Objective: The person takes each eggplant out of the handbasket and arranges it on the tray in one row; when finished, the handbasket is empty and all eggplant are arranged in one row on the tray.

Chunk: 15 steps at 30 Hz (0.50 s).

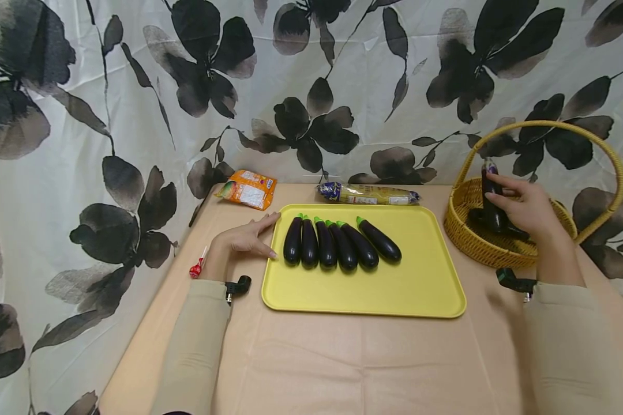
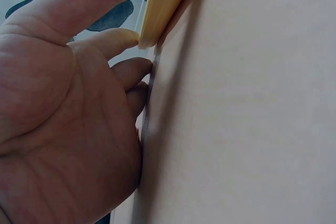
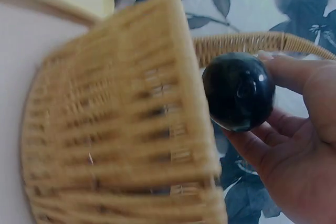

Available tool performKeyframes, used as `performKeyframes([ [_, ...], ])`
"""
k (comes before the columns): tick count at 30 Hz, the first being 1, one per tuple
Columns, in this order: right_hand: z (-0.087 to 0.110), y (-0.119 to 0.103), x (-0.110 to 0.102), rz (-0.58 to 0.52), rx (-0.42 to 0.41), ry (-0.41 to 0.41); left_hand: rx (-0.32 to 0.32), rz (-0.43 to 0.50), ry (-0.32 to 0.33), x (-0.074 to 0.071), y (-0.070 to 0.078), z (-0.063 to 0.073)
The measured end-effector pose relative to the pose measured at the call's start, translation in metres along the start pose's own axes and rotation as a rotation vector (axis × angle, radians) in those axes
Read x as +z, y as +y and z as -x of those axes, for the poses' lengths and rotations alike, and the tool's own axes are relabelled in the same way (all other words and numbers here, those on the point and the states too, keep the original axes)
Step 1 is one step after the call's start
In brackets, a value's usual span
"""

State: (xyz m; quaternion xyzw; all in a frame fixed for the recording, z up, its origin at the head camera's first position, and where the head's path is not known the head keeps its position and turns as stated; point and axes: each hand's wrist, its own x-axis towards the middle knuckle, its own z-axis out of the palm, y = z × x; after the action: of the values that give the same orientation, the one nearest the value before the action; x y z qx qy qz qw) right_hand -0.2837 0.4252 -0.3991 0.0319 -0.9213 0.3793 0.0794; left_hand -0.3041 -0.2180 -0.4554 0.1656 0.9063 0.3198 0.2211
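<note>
My right hand (image 1: 524,204) grips a dark purple eggplant (image 1: 490,199) near its top, fingers and thumb around it, stem up, over the wicker basket (image 1: 462,230). In the right wrist view the eggplant's rounded, shiny end (image 3: 239,92) shows beside the basket's rim. Another dark eggplant (image 1: 516,232) lies in the basket, partly hidden. My left hand (image 1: 241,239) touches the left edge of the yellow tray (image 1: 363,294) with extended fingers and thumb. On the tray several eggplants (image 1: 327,245) lie side by side, green stems away from me, the rightmost one (image 1: 379,239) more slanted.
Behind the tray lie an orange snack packet (image 1: 249,189) and a long yellow-and-blue package (image 1: 368,194). A red-wrapped lollipop (image 1: 196,268) is beside my left wrist. The basket's tall handle (image 1: 620,173) arches over its right side. A floral curtain (image 1: 301,69) hangs behind the table (image 1: 353,363).
</note>
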Motion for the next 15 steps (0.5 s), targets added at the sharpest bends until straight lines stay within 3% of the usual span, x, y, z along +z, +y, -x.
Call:
performKeyframes([
  [15, 0.023, -0.029, 0.026, -0.083, -0.055, 0.076, 0.007, -0.001, 0.002, 0.000, 0.000, -0.001],
])
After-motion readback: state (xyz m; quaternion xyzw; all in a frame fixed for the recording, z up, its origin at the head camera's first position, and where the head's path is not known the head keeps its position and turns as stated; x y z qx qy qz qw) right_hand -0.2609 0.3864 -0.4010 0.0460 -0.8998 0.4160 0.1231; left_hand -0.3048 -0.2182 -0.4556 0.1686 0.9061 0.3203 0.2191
